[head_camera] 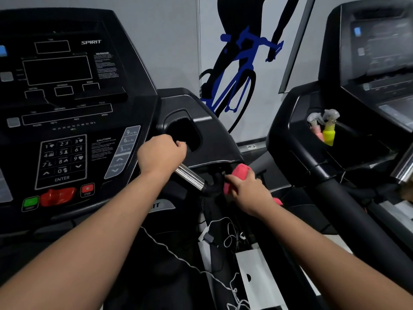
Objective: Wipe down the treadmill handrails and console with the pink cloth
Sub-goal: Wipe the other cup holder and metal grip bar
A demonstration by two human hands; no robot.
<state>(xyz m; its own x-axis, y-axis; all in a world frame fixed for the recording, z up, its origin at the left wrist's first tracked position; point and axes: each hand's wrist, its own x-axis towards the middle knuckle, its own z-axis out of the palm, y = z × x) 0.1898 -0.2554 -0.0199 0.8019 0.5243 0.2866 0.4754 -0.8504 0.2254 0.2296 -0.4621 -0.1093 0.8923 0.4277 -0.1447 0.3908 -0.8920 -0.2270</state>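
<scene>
The black treadmill console fills the left of the view, with a keypad, red safety key and green and red buttons. A chrome pulse grip slants down from its right side into a black handrail. My left hand is closed around the upper end of that chrome grip, beside the cup holder. My right hand is shut on the bunched pink cloth and presses it against the black handrail just under the console's right corner.
A second treadmill stands to the right, with a pink and a yellow spray bottle in its tray and a thick black handrail. White cables and a white box lie on the floor between the machines.
</scene>
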